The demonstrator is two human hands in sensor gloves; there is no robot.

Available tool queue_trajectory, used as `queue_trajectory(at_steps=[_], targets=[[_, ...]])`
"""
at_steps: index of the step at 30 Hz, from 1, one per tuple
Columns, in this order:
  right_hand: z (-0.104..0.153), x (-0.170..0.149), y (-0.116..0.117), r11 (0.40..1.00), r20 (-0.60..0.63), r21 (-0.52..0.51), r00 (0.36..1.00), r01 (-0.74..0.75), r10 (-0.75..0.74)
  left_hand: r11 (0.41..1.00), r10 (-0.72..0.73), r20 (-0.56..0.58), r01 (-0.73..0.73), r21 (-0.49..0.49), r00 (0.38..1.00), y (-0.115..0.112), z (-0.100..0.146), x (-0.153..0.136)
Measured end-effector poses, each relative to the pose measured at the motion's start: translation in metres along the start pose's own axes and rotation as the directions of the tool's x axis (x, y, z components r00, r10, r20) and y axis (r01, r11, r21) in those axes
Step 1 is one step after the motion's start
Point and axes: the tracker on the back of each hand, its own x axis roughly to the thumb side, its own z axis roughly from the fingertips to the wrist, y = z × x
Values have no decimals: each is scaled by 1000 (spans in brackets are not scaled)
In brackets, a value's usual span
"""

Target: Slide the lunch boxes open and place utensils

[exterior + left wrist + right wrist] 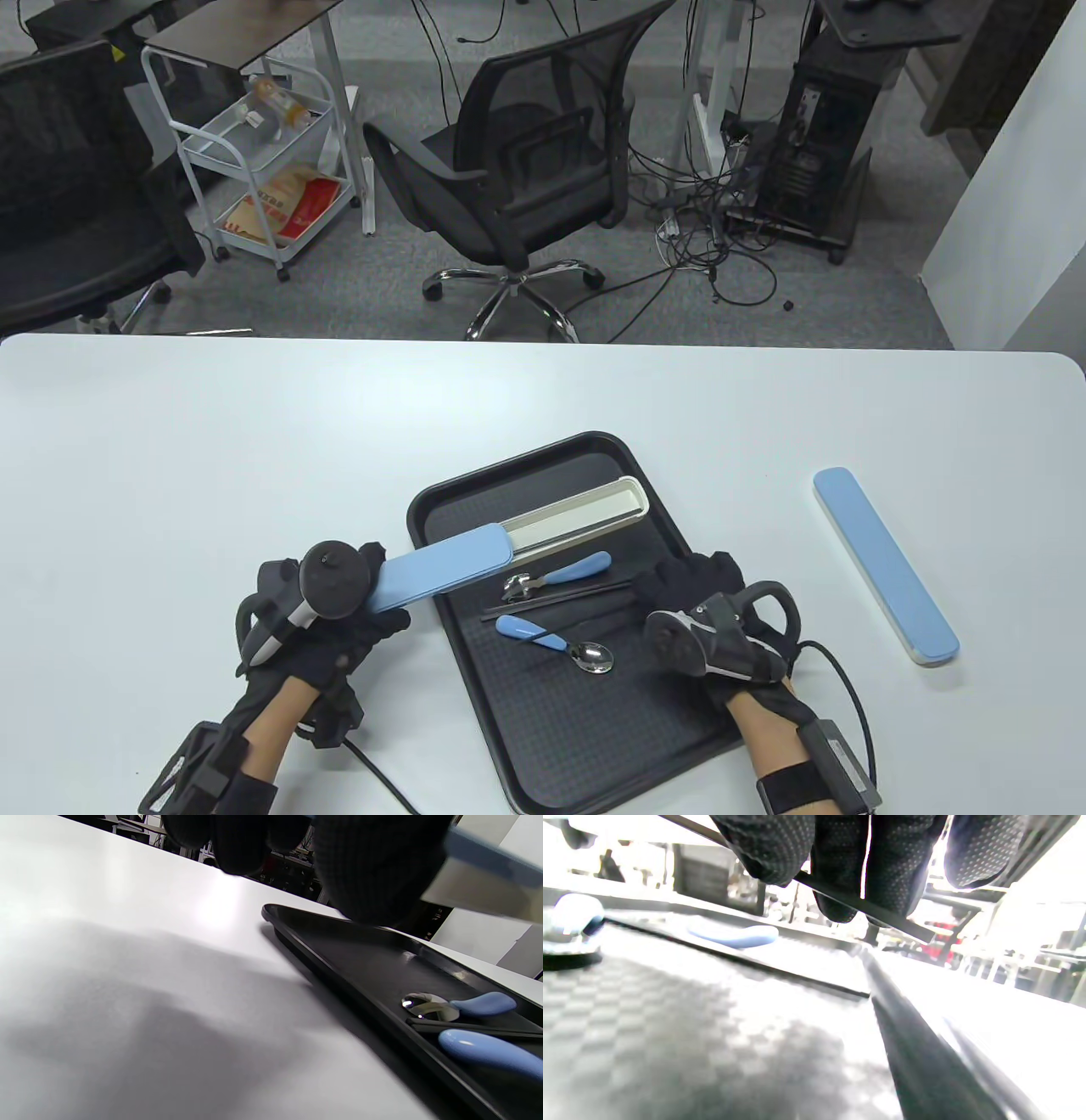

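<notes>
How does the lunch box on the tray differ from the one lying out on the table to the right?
The lunch box on the tray is slid partly open, its cream inner tray showing; the lunch box on the table is fully closed. The left hand holds the first by its blue lid; nothing touches the second. The first lies over the black tray, the second on the bare table. Both are long, slim and blue-lidded.

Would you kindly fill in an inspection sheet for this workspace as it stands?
Surface: white table, black tray on it.
Job's things: open case, blue lid slid partway off; two spoons and chopsticks on the tray; closed case right of it.
Clutter: nothing seen.
Hands: left hand grips the lid; right hand pinches a chopstick.
Cables: glove leads; floor tangle.
Surroundings: office chair, cart.
</notes>
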Motion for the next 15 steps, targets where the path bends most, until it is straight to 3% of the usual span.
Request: queue_trajectory(at_steps=[15], targets=[[18,-54,-21,967,-215,-176,952,183,-219,1000,4,-17,-4,-4,1000,0,0,-3]])
